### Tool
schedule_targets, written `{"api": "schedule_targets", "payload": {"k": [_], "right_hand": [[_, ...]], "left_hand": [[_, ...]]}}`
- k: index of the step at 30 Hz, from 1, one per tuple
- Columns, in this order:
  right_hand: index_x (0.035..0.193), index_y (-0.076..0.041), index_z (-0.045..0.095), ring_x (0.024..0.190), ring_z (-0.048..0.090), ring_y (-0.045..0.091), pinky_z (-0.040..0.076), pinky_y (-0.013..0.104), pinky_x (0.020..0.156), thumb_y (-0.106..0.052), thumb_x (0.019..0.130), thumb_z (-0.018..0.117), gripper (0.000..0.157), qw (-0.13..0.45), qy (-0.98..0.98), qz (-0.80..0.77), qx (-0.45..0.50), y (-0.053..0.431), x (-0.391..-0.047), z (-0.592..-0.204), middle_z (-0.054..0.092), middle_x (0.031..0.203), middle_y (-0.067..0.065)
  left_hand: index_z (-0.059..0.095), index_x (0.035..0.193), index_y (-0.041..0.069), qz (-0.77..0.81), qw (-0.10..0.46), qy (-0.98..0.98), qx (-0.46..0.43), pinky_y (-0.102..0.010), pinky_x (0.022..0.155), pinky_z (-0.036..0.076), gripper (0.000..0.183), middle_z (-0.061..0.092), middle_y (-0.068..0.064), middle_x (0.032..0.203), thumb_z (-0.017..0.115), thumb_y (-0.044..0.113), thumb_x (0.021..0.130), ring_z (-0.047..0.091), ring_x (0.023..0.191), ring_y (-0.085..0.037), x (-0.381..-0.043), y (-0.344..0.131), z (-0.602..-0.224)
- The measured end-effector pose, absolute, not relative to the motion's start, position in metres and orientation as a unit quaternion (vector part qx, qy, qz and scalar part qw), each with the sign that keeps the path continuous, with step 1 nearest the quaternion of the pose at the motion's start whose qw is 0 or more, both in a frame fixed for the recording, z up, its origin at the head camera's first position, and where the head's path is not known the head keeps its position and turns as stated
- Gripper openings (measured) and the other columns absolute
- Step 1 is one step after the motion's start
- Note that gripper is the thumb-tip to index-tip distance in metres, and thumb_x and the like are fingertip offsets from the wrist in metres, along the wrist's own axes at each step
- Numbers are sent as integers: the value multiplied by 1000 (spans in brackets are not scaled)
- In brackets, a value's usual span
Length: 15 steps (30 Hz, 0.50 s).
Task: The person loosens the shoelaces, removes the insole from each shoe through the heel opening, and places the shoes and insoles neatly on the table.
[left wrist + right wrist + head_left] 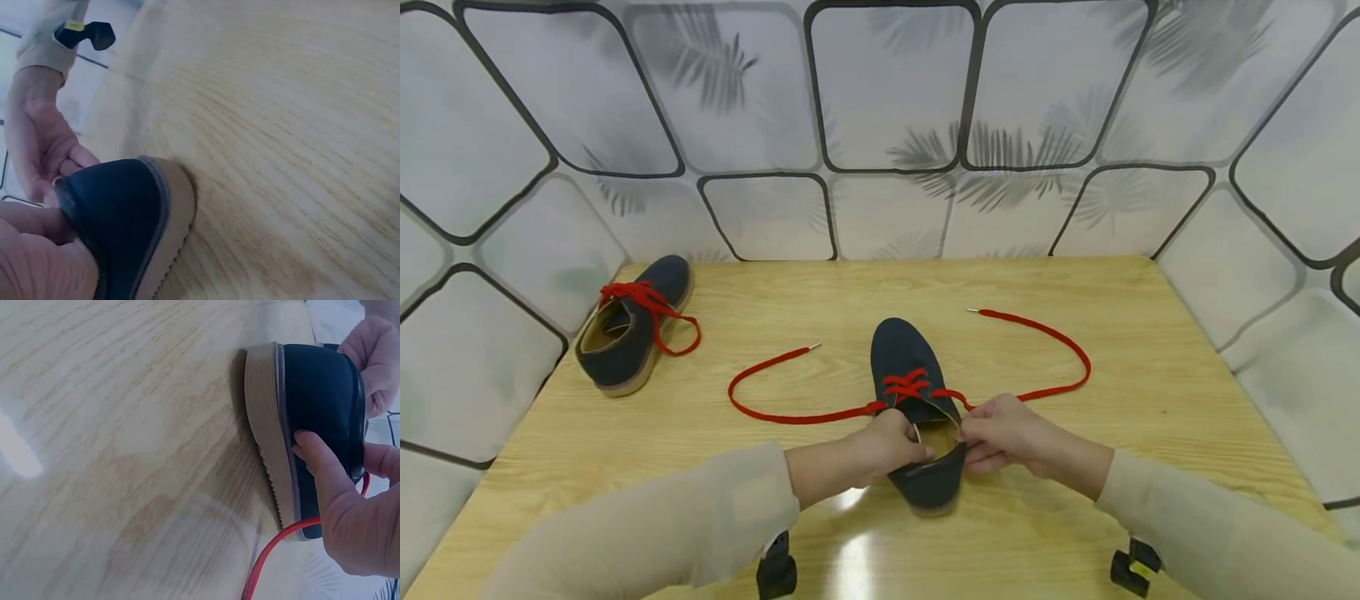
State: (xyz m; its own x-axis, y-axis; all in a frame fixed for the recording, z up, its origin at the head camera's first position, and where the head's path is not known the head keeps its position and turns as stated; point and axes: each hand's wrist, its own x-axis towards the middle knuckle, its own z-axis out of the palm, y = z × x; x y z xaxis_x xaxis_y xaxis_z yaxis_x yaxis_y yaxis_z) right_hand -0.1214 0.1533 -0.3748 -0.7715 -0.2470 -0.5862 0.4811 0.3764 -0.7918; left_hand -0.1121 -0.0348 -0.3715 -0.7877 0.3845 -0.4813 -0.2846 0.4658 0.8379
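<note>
A dark navy shoe (907, 346) with a tan sole stands on the table, toe pointing away from me. My left hand (891, 446) grips the left rim of its opening, thumb reaching inside. On the opposite rim, my right hand (1009, 435) pinches the side; in the right wrist view one finger lies along the outer wall (322, 394). A red lace (912, 385) crosses near the tongue. Its loose left end (805, 419) curves out across the wood, and the longer right end (1078, 354) loops out beyond my right hand. The heel (119, 197) faces me.
A matching navy shoe (666, 279) with a tied red lace bow (643, 296) sits at the table's back left. Patterned white panels (887, 212) rise behind the wooden table (1150, 392) and along its sides. Dark wrist devices (777, 571) hang below my sleeves.
</note>
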Motion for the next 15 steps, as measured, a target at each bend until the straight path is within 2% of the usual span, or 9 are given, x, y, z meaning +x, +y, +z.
{"api": "schedule_targets", "payload": {"k": [3,6,8,9,11,15], "right_hand": [[101,12,63,70,69,18,58,35,66,-7,82,55,28,323,753,-568,74,155,-121,-375,70,79,12],[98,11,63,69,69,16,58,36,67,-7,83,56,25,322,738,-588,73,156,-118,-376,70,77,11],[96,12,64,68,69,16,58,36,67,-6,83,56,23,321,730,-598,74,156,-117,-377,69,76,10],[96,12,63,68,69,16,58,36,68,-6,83,56,24,321,727,-603,73,156,-116,-377,69,76,9],[97,13,63,68,68,16,58,37,69,-6,83,56,25,319,723,-608,78,156,-117,-377,69,76,9],[105,15,60,70,68,16,58,37,70,-7,85,57,31,316,722,-608,91,157,-121,-376,69,80,9]], "left_hand": [[32,48,13,517,296,802,48,-19,43,21,47,24,6,48,61,-9,78,22,45,-8,-117,-33,-373],[47,53,5,549,297,781,41,-18,45,35,30,32,5,52,54,-14,75,33,47,-6,-124,-35,-375],[61,70,-7,574,304,760,27,-22,53,49,15,45,2,59,50,-15,76,49,55,-7,-129,-37,-377],[64,82,-11,586,310,748,19,-25,60,54,15,52,0,66,50,-15,78,56,62,-8,-132,-38,-377],[62,104,-16,603,314,733,10,-31,72,57,27,62,-6,84,51,-13,80,62,77,-12,-136,-40,-379],[53,119,-18,645,329,690,-9,-33,79,56,35,65,-20,106,50,-10,85,66,87,-18,-140,-43,-380]]}}
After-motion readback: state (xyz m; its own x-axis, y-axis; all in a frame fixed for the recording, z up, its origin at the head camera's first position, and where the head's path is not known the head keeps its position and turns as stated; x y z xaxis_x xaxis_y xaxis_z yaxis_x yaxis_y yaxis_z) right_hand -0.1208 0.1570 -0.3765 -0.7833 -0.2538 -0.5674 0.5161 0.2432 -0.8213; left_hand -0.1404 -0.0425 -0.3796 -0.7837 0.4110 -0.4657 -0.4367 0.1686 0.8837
